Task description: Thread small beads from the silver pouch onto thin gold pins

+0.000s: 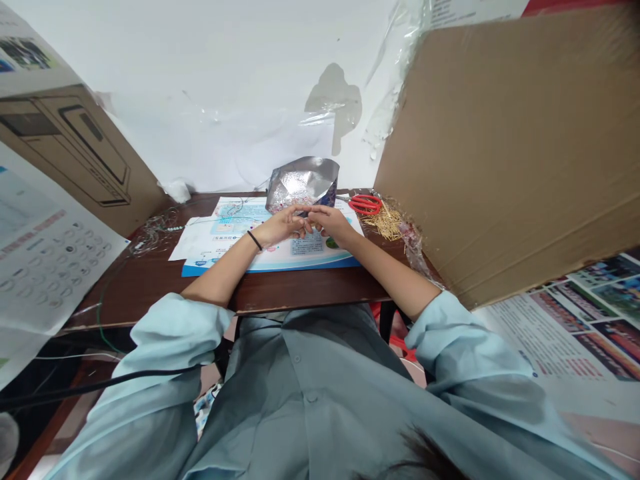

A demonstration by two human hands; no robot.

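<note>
My left hand (283, 227) and my right hand (330, 225) meet over a printed sheet (235, 257) on the table. The fingers of both are bent, their tips pinched close together. Whatever lies between them is too small to make out. Just behind the hands, a silver foil bag (305, 180) gapes wide, with small pinkish bits inside. Red-handled scissors (365, 204) lie to the right of the bag, beside a pile of thin golden sticks (387, 221).
Cardboard panels wall the dark brown table (310, 287) in on the left (95, 147) and right (500, 133). Tangled clear thread (155, 233) lies at the left, crumpled clear plastic (413, 243) at the right. A black cable (125, 379) crosses my left sleeve.
</note>
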